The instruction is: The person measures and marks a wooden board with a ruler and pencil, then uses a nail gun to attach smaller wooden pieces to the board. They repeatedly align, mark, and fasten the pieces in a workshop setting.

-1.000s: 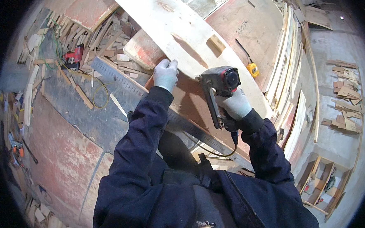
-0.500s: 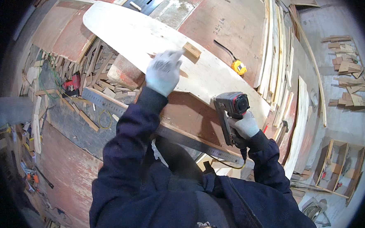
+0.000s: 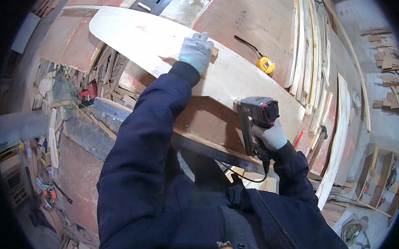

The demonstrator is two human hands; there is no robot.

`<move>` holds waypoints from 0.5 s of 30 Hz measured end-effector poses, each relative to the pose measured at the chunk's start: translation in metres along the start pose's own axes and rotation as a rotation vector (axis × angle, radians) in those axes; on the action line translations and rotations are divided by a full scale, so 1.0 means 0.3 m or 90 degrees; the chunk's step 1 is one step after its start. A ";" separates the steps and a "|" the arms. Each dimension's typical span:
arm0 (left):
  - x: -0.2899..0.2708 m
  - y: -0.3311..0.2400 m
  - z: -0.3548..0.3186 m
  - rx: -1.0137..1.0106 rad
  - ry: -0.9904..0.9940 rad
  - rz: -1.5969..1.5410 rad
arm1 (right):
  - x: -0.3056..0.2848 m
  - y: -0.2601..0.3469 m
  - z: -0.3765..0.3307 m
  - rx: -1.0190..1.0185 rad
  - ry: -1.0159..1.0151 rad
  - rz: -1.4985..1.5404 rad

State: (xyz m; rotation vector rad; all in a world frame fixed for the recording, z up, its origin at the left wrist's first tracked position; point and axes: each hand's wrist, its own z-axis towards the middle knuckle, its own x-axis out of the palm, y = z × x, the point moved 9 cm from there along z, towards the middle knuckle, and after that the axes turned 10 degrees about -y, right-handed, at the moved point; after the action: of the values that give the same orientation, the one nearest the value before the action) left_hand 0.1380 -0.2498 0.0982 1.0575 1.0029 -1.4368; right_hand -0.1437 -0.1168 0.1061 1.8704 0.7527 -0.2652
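Observation:
A long pale plywood panel [image 3: 131, 35] with a rounded far-left end lies slantwise across the workbench. My gloved left hand [image 3: 197, 51] is on a small wooden block [image 3: 215, 54] on the panel, fingers closed over it and hiding most of it. In my gloved right hand [image 3: 273, 136] is a dark nail gun [image 3: 261, 111], gripped by its handle, with a hose running from its lower end. The gun's nose rests at or just above the panel's near edge; I cannot tell if it touches.
A yellow tape measure [image 3: 266, 65] lies beyond the panel. Long wood strips [image 3: 310, 51] are stacked at the right, near a hammer [image 3: 322, 131] and a red pencil [image 3: 298, 138]. Scrap wood [image 3: 108, 70] piles up at the left around a red tool [image 3: 88, 91]. A metal-faced edge [image 3: 205, 152] runs in front of me.
My left hand has moved right and farther away, from bare panel onto the wooden block. The nail gun stays in my right hand, nearly in place. The view has shifted slightly.

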 end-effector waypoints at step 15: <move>0.025 0.206 -0.804 -0.924 -0.259 -1.056 | -0.013 -0.005 -0.007 0.030 -0.004 0.000</move>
State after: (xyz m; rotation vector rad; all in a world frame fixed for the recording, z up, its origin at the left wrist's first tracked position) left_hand 0.2214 -0.0267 0.0253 -1.4002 2.1240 -1.2509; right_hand -0.1479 -0.1161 0.1079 1.9133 0.7476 -0.2902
